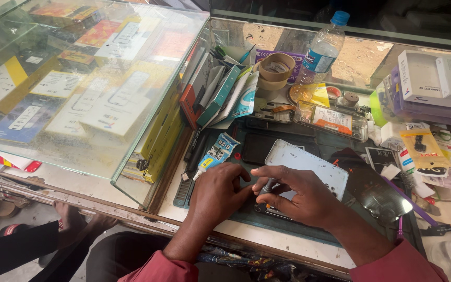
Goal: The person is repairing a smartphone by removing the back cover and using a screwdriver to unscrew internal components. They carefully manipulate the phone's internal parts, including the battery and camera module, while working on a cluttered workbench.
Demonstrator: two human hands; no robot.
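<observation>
- The right hand (pixel 309 201) pinches a small dark screwdriver (pixel 268 187) upright over a phone part (pixel 272 210) on the dark mat (pixel 319 232) at the worktop's near edge; a pale blue back cover (pixel 309 167) lies just behind it.
- The left hand (pixel 217 196) is curled beside the tool, fingertips near its tip; whether it holds anything I cannot tell.
- The step looks like screw work; next needs a steady, vertical tip.
- A glue tube (pixel 215 154) lies left of the hands.

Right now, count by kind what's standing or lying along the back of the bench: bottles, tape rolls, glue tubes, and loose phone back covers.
Plastic water bottle: 1
Brown tape roll: 1
Glue tube: 1
Pale blue phone back cover: 1
Total: 4
</observation>
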